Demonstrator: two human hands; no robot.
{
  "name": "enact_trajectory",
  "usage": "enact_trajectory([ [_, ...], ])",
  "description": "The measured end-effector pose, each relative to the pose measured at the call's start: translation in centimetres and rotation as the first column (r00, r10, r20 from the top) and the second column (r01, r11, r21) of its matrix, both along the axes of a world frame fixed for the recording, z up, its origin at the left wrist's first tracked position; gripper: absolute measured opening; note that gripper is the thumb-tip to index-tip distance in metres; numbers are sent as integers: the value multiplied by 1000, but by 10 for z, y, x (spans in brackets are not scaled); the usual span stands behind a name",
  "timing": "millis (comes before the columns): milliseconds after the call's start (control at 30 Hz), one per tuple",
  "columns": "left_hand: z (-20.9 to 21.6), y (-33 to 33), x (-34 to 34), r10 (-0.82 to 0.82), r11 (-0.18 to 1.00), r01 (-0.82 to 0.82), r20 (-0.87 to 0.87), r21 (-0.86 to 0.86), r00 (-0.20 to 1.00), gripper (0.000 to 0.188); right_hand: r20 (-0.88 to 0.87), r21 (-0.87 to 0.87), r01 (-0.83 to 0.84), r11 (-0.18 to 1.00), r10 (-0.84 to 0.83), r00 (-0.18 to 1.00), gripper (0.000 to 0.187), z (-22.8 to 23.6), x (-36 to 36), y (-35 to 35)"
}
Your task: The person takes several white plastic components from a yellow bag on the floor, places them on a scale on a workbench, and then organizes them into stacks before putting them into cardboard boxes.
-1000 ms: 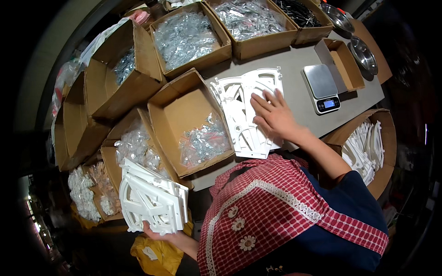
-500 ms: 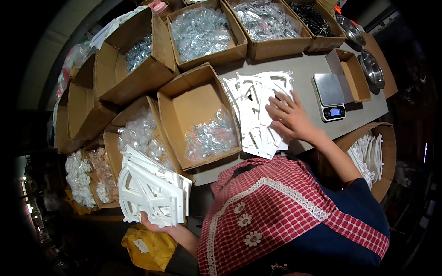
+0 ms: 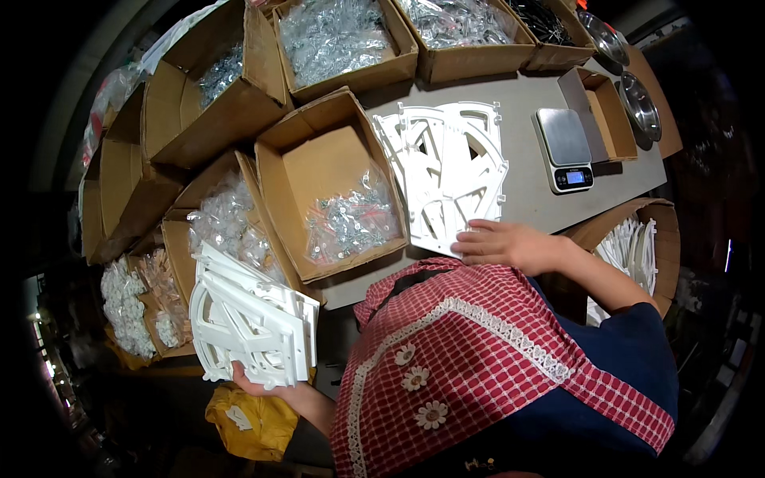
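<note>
Left hand [image 3: 267, 385] grips white fan-shaped plastic frames [image 3: 275, 341], near left; right hand [image 3: 514, 247], fingers outstretched, touches near edge of white openwork plastic stack [image 3: 448, 188]. Likely light, stiff; grasp solid rims.

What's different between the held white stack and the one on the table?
The held stack rests in the left hand; the table pile lies on the tabletop, the right hand at its near edge. The table pile looks brightly lit; the held stack looks dimmer. Both are white with curved edges and cut-outs.
</note>
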State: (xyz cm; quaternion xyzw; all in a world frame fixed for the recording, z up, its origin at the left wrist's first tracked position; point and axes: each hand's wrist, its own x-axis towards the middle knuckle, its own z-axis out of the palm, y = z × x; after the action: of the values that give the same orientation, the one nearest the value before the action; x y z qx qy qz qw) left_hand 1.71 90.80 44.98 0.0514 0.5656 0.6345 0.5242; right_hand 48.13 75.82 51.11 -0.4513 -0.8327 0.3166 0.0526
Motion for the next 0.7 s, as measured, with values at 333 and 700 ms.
enact_trajectory([
  [333, 26, -6, 15, -50, 998, 53, 111, -24, 993, 75, 164, 43, 485, 874, -485, 859, 18, 15, 12, 17],
  [700, 52, -1, 12, -204, 945, 153, 153, 289, 967, 58, -183, 566, 109, 817, -4, 983, 74, 96, -141, 185],
])
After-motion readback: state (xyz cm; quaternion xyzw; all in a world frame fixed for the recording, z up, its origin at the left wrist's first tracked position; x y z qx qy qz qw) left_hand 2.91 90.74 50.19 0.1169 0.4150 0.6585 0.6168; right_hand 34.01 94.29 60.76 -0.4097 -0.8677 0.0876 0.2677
